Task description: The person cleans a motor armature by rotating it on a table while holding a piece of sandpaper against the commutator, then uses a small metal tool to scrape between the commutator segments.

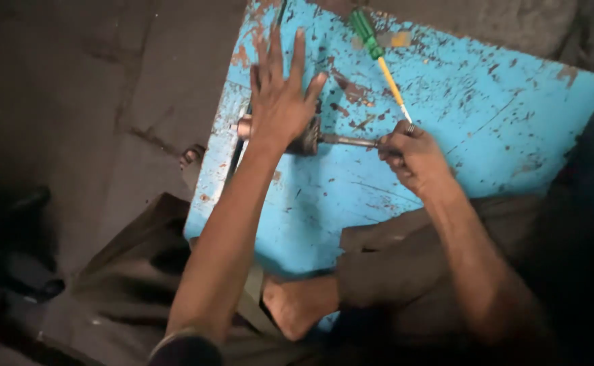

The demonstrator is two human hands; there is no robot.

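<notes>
My left hand [280,91] lies flat with fingers spread, its palm pressing a dark cylindrical metal part [305,140] onto a worn blue board [500,115]. A copper-coloured end [243,126] of the part sticks out on the left. A thin metal shaft [348,141] runs from the part to my right hand [412,156], which is closed around the shaft's end. A screwdriver [378,54] with a green handle and yellow shank lies on the board, its tip close to my right hand's fingers.
The board rests across my lap, with my bare foot [297,305] under its near edge. Dark concrete floor [73,102] spreads to the left. Dark objects [12,271] sit at the lower left.
</notes>
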